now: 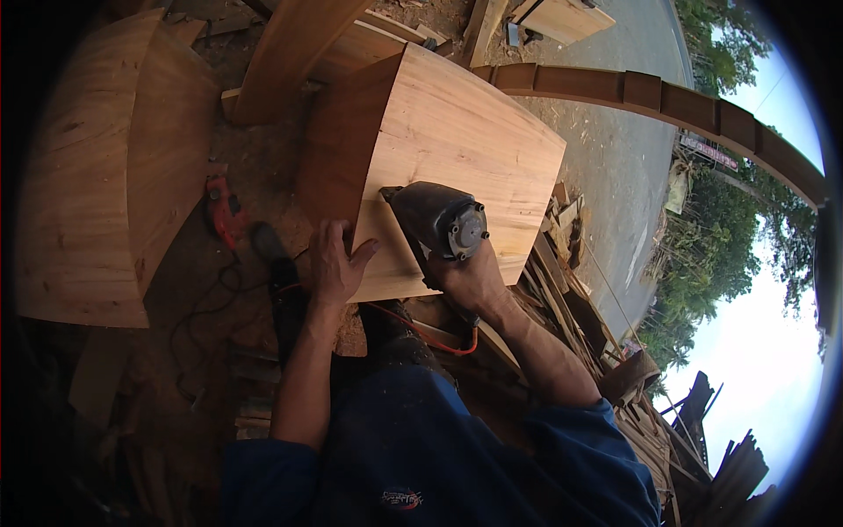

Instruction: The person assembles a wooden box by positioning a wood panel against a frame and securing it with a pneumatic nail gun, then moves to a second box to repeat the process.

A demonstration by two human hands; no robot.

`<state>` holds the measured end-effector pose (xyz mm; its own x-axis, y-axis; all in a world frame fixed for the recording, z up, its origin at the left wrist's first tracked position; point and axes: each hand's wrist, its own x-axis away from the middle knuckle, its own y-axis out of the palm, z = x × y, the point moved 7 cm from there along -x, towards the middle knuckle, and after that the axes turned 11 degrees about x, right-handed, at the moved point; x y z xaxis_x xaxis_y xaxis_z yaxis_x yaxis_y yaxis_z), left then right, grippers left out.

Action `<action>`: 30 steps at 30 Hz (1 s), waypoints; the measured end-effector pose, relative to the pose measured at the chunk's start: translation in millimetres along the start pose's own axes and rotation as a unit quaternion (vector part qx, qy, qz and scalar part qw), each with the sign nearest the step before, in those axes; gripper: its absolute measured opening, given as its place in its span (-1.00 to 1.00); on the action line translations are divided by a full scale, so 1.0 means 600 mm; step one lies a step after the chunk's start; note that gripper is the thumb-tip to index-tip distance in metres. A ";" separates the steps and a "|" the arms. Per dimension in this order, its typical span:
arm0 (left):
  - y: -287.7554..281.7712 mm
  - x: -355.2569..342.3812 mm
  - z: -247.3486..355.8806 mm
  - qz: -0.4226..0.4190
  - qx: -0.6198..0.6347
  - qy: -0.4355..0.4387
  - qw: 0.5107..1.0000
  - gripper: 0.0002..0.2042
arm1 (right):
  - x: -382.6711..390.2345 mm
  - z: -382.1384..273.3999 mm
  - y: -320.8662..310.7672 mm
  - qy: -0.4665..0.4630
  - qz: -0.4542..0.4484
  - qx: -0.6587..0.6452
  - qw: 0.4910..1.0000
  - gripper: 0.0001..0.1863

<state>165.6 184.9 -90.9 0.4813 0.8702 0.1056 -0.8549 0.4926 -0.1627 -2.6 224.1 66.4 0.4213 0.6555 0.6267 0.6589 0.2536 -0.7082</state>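
Note:
In front of me stands a wooden box with a pale, smooth panel on top and a darker side falling away at the left. My right hand is wrapped round the handle of a black nail gun, whose nose points to the panel's left edge; whether it touches the wood is hard to tell. An orange air hose runs from the gun's handle. My left hand grips the box's near left edge, thumb over the top panel and fingers bent at the side.
A second large wooden box stands at the left. Between the boxes, a red power tool with a cord lies on the ground. Scrap wood strips pile up at the right. A curved wooden beam spans the far right, beside a paved road.

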 end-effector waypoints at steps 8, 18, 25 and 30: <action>0.000 0.002 0.010 0.000 0.004 0.005 1.000 -0.55 | -0.002 -0.006 -0.006 0.001 -0.007 0.019 1.000 -0.74; -0.004 -0.011 0.005 -0.039 0.015 -0.032 0.999 -0.54 | 0.033 0.019 0.001 0.040 0.003 -0.044 0.998 -0.77; -0.016 0.030 -0.031 -0.124 0.083 -0.091 0.985 -0.64 | 0.085 0.051 0.064 0.073 -0.001 -0.040 0.997 -0.73; -0.027 0.059 -0.026 -0.088 0.096 -0.091 0.987 -0.64 | 0.088 0.029 0.075 0.015 0.008 -0.012 1.000 -0.74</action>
<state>199.4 207.7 -99.7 0.5978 0.7459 0.2938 -0.7903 0.6097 0.0603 38.6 282.7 61.9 0.4507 0.6374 0.6250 0.6669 0.2250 -0.7104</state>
